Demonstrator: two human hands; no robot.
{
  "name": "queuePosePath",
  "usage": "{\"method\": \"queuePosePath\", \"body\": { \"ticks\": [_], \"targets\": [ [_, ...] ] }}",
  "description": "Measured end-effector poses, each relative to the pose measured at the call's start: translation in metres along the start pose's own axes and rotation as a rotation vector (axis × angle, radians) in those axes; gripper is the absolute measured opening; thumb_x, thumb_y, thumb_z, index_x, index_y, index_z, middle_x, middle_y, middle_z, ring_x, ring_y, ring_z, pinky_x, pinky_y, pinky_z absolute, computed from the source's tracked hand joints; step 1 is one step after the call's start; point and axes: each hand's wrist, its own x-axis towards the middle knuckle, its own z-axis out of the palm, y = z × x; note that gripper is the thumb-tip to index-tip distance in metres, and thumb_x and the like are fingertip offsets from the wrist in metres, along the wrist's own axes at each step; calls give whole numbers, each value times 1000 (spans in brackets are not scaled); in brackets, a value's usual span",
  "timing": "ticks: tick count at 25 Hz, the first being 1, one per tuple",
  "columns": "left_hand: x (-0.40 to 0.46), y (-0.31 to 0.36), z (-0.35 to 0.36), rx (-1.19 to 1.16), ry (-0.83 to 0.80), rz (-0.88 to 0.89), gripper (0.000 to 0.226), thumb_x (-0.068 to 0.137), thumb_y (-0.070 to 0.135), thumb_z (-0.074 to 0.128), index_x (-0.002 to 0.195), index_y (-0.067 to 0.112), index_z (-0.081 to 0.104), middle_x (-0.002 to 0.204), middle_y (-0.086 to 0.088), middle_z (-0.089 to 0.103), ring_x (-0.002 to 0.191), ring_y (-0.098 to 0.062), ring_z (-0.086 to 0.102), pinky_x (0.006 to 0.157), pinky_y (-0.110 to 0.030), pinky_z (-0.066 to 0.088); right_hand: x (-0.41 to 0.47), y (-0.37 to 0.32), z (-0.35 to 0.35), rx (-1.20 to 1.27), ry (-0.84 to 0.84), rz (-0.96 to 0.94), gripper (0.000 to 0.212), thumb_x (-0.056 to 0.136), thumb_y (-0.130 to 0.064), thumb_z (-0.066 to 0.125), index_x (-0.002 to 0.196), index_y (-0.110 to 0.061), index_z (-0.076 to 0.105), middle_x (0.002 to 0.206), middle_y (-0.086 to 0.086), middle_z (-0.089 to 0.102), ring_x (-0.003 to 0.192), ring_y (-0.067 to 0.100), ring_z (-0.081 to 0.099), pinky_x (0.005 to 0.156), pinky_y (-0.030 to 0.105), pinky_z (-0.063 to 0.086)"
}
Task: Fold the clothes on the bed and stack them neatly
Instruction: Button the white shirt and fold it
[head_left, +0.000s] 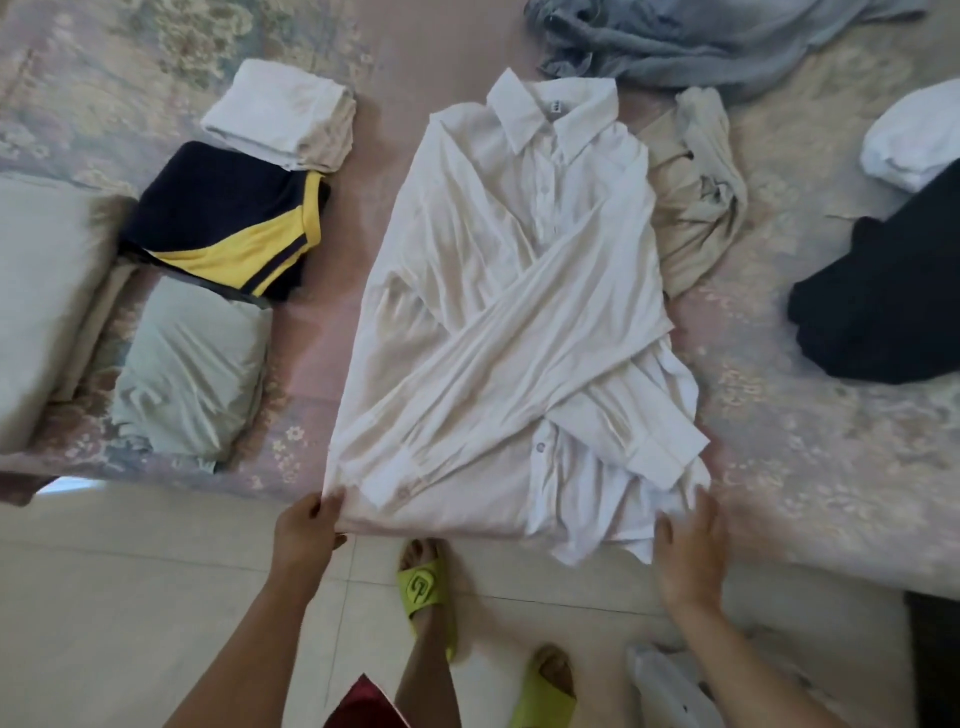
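Left hand (306, 530) pinches the soft, light white shirt (509, 332) at its near hem corner; our right hand (691, 551) looks blurred, perhaps flat and apart.

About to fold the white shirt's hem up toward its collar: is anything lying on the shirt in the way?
Nothing visible does. The white shirt carries only its own crossed sleeves. The left hand pinches the hem corner; the right hand lies at the other.

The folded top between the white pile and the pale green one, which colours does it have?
The folded top is dark navy with yellow panels, seen in the head view.
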Motion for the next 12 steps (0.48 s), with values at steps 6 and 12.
{"method": "queuePosePath", "body": {
  "ticks": [6, 12],
  "targets": [
    [-14, -17, 21, -257, -67, -70, 44, 99, 10, 63, 138, -7, 50, 122, -21, 62, 106, -34, 61, 104, -51, 46, 35, 46, -5, 422, -96, 316, 23, 96, -19, 69, 95, 3, 62, 96, 23, 63, 94, 34, 59, 80, 37, 40],
    [-26, -23, 21, -359, 138, -42, 43, 101, 11, 59, 136, -12, 49, 129, -25, 59, 110, -39, 60, 103, -56, 49, 26, 86, -12, 460, -54, 251, 17, 99, -12, 62, 105, 4, 60, 95, 21, 64, 76, 22, 56, 64, 27, 43]
  ]
}}
